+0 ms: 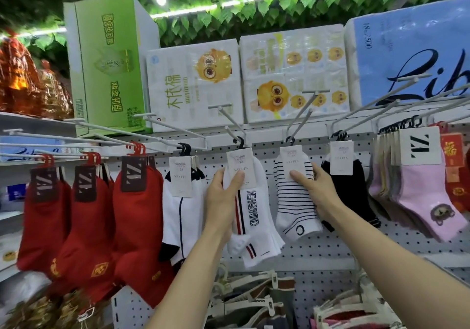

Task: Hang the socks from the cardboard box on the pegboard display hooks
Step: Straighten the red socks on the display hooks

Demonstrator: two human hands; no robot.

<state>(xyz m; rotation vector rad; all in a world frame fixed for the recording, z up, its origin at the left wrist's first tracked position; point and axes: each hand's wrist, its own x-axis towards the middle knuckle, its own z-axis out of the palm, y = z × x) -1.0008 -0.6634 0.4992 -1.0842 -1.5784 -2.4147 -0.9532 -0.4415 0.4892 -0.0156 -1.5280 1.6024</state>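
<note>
A white pegboard (330, 249) carries rows of socks on long white hooks. My left hand (223, 201) pinches the white socks with red and navy stripes and black lettering (254, 216), thumb on their paper label. They hang by a black hanger from a hook (230, 122). My right hand (318, 191) grips the white socks with thin black stripes (292, 201), thumb on the label, fingers behind. These hang from the neighbouring hook (301, 120). No cardboard box of socks is in view.
Red socks (89, 214) hang at the left, white-and-navy socks (183, 209) beside them, black socks (356, 191) and pink socks (419, 196) at the right. Tissue packs (292, 74) and a green carton (106, 61) stand on the shelf above. Clip hangers (254, 295) fill the space below.
</note>
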